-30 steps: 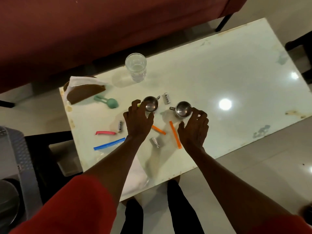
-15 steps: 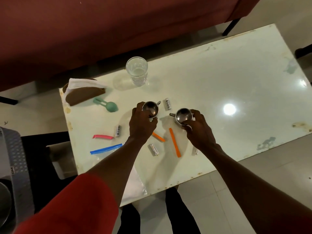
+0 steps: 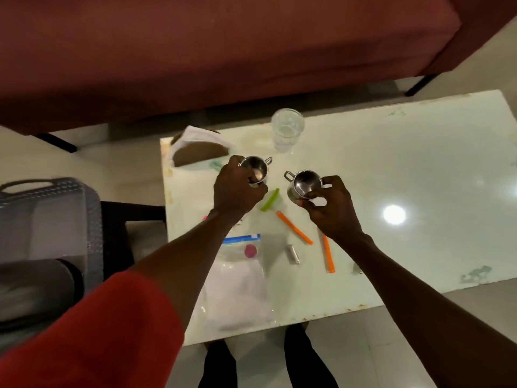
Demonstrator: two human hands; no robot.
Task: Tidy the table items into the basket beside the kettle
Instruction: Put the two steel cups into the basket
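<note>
My left hand (image 3: 237, 189) grips a small steel cup (image 3: 256, 169) and holds it above the white table (image 3: 405, 169). My right hand (image 3: 333, 208) grips a second steel cup (image 3: 305, 183), also lifted off the table. Below them lie a green clip (image 3: 270, 200), two orange clips (image 3: 293, 227) (image 3: 328, 254), a small silver cylinder (image 3: 292, 254) and a clear zip bag (image 3: 237, 278) with a blue strip. A grey woven basket (image 3: 56, 217) stands to the left of the table, with a dark round vessel (image 3: 33, 289) in front of it.
A drinking glass (image 3: 286, 128) stands near the table's far edge. A brown holder with a white napkin (image 3: 198, 148) sits at the far left corner, a teal scoop (image 3: 215, 165) beside it. A dark red sofa (image 3: 223, 51) runs behind the table.
Both hands closed round the two steel cups and lifted them off the table. The view has swung left, bringing the basket into sight. The green clip has come into view.
</note>
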